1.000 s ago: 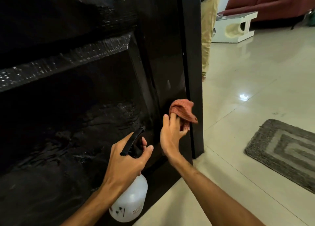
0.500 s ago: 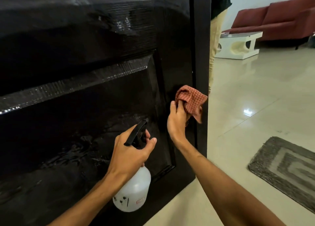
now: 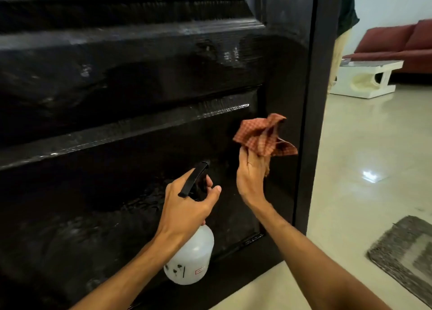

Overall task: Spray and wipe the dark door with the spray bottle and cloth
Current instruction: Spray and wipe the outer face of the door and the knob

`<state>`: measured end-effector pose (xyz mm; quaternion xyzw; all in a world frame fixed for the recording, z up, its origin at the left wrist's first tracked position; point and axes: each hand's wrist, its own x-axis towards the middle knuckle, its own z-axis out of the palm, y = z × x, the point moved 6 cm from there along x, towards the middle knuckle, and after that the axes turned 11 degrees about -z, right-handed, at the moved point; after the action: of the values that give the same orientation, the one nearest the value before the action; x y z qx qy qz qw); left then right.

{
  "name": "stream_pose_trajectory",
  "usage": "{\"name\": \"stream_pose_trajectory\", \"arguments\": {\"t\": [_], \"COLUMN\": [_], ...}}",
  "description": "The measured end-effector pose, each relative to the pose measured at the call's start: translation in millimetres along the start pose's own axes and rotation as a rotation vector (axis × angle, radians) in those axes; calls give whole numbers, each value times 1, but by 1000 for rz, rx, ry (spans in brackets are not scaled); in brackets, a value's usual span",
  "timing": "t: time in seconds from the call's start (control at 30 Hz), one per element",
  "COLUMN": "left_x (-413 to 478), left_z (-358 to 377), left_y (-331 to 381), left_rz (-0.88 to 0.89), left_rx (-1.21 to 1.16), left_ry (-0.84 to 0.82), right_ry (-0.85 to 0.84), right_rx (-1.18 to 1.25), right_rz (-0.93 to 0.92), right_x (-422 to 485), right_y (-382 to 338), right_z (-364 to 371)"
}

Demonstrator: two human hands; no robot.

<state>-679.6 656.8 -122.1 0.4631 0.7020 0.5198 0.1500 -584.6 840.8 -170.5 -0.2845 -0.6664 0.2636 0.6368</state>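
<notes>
The dark panelled door [image 3: 131,80] fills the left and centre of the view, glossy with wet streaks. My left hand [image 3: 187,204] grips the neck of a white spray bottle [image 3: 190,260] with a black trigger head aimed at the door's lower panel. My right hand [image 3: 251,174] holds a crumpled red checked cloth [image 3: 264,136] against the door near its right stile, just above the bottle's nozzle. The door's right edge [image 3: 313,122] stands beside the cloth.
A pale glossy tiled floor [image 3: 362,157] spreads to the right. A grey patterned mat [image 3: 406,256] lies at the lower right. Behind the door's edge stands a person [image 3: 339,52]. A white low table [image 3: 367,78] and a red sofa [image 3: 397,40] sit further back.
My right hand has carried the cloth upward along the door's right side. The left hand with the bottle has risen too, and my view has tilted up.
</notes>
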Motion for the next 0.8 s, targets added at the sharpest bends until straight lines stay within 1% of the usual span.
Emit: {"name": "stream_pose_trajectory", "arguments": {"t": [0.03, 0.07, 0.13, 0.17, 0.2, 0.23, 0.27, 0.3, 0.33, 0.37, 0.43, 0.47, 0.5, 0.53, 0.6, 0.63, 0.67, 0.7, 0.73, 0.77, 0.8], "left_x": [-4, -7, -16, -21, -26, -31, -36, -41, -46, -51, -62, -67, -71, -74, -80, -84, -87, -92, -98, -102, -106], "left_z": [-8, -16, -34, -41, -50, -59, -69, -78, -85, -92, -105, -111, -119, -126, -140, -148, -152, -157, -162, -168, -173], "left_y": [-1, -2, -6, -8, -10, -12, -15, -20, -23, -27, -33, -36, -40, -45, -55, -60, -63, -67, -71, -76, -80], "left_rz": [2, 0, -13, -20, -25, -29, -37, -47, -56, -63, -74, -85, -102, -121, -159, -163, -155, -145, -136, -129, -129], "left_rx": [-2, -6, -31, -44, -56, -66, -75, -83, -88, -90, -84, -85, -89, -92, -83, -73, -62, -46, -33, -26, -30], "left_ry": [13, 27, 57, 68, 84, 102, 123, 143, 155, 165, 180, 181, 181, 184, 207, 220, 226, 228, 227, 228, 232], "right_ry": [-10, -92, -314, -353, -325, -212, -50, 30, 11, -120, -432, -494, -488, -387, -84, -19, -77, -236, -439, -576, -608], "right_rx": [-23, -61, -170, -222, -198, -176, -168, -186, -220, -287, -414, -438, -433, -432, -399, -416, -477, -552, -618, -645, -616], "right_rz": [118, 88, -240, -388, -414, -292, -132, 0, 42, -84, -577, -755, -772, -637, -186, -74, -113, -278, -501, -702, -785], "right_x": [-8, -18, -47, -51, -42, -26, -16, -17, -29, -47, -92, -101, -94, -76, -57, -66, -80, -102, -125, -140, -139], "right_y": [-9, -23, -50, -53, -51, -45, -43, -48, -57, -76, -105, -105, -102, -95, -81, -79, -84, -91, -97, -98, -99], "right_z": [10, 23, 50, 50, 45, 37, 29, 31, 40, 56, 79, 79, 76, 71, 58, 63, 77, 95, 109, 115, 111]}}
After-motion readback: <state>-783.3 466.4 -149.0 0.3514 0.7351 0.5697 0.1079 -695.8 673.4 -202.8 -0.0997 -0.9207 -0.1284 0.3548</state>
